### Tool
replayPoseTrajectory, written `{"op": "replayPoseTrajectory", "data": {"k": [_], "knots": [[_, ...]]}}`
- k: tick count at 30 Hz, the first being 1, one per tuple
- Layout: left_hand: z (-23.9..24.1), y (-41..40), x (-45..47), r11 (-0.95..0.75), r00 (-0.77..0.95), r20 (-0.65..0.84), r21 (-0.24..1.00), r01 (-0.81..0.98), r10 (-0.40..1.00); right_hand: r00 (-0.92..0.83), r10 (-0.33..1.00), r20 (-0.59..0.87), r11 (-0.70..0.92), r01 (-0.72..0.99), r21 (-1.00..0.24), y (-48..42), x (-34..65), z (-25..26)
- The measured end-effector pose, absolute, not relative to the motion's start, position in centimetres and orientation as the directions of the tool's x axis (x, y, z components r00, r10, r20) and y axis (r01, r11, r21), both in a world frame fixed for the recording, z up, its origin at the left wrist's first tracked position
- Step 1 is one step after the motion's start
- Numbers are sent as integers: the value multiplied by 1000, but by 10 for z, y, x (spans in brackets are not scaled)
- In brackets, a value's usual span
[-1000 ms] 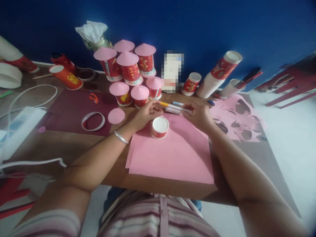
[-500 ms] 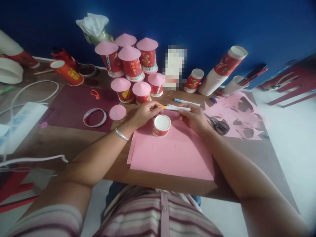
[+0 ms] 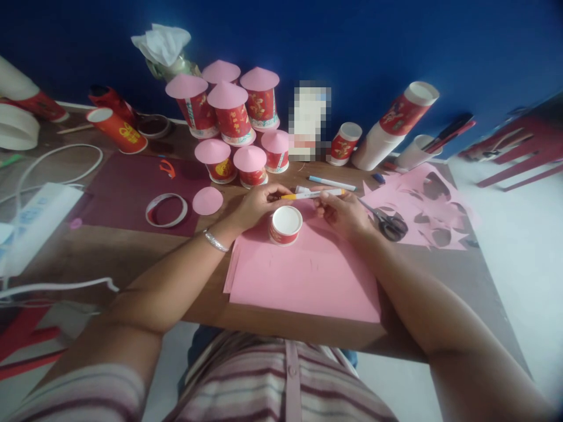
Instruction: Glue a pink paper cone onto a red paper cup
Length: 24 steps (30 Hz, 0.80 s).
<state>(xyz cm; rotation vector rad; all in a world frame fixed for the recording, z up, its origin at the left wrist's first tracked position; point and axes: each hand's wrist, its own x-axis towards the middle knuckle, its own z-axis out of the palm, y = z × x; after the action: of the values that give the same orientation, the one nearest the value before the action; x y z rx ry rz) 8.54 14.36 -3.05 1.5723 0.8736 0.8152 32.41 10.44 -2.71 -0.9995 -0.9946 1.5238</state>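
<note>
A slim white marker pen (image 3: 310, 194) with a yellow cap lies level between my two hands, above the far edge of a pink paper stack (image 3: 303, 281). My left hand (image 3: 257, 206) pinches its capped left end. Toward the other end, the fingers of my right hand (image 3: 345, 212) are closed on the barrel. Just below the pen, a short red-and-white paper cup piece (image 3: 285, 225) stands on the pink sheets, its round white face upward. Faint pen marks show on the top sheet. A light-blue marker (image 3: 332, 183) rests beyond my hands.
Red cups with pink cone roofs (image 3: 229, 114) cluster at the back left. Black-handled scissors (image 3: 390, 225) lie by cut pink scraps (image 3: 426, 205) on the right. A paper ring (image 3: 166, 211) and pink disc (image 3: 207, 201) lie left. Stacked cups (image 3: 396, 126) lean near the wall.
The pen has shifted slightly; its yellow right end now shows past my right fingers. My right hand has curled and moved a little lower around it. The cup piece stays in place.
</note>
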Motion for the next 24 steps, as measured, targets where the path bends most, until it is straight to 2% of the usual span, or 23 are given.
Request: {"op": "replayPoseTrajectory", "data": {"k": [13,17,24], "knots": [[-29,143,86,-174,488,51,962,211,872,-111,987,-119,-147,-304,-941,105,323,-28],[-23,141,88,-238,494,80,934,267,866,-113,986,-120,-148,-292,-945,104,321,-28],[-24,141,84,-287,466,105,896,340,879,-8,995,-99,-97,-292,-952,106,323,-30]]}}
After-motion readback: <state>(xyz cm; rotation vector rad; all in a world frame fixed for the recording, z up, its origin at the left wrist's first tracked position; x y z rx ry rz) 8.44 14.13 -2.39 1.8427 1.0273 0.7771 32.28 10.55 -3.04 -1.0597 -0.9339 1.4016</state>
